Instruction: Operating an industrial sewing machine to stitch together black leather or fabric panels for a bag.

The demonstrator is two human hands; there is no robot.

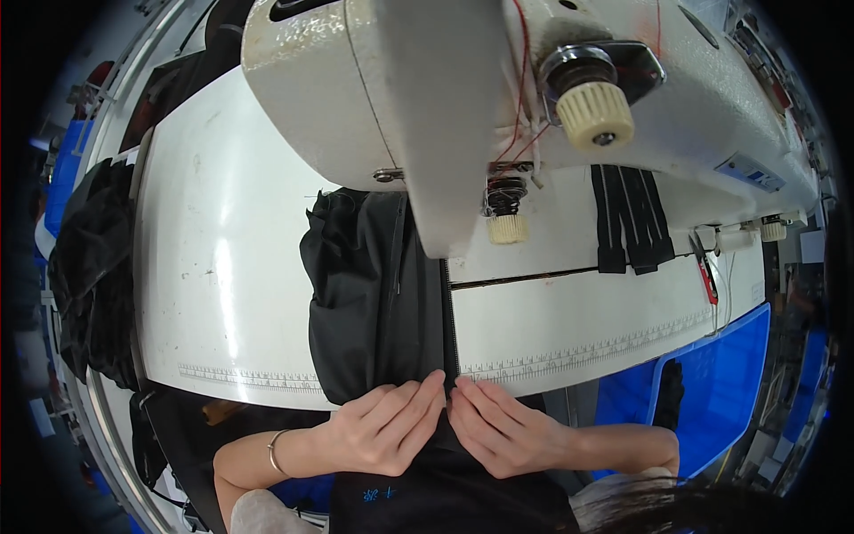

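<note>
A black fabric piece (pixel 356 294) lies bunched on the white table, its far end reaching under the sewing machine head (pixel 445 133). Along its right edge runs a black zipper (pixel 450 320), coming straight toward me. At the table's near edge my left hand (pixel 391 429) has its fingers closed in a pinch on the fabric beside the zipper. My right hand (pixel 507 432) faces it, fingertips together on the zipper's near end. The two hands nearly touch. What exactly lies between the fingertips is partly hidden.
Several black zippers (pixel 632 218) lie under the machine arm at the right, near red-handled snips (pixel 707 271). A blue bin (pixel 712 400) stands beyond the table's right edge. Black cloth (pixel 93 267) hangs at the left. Printed rulers (pixel 578 345) follow the table's front (pixel 231 294).
</note>
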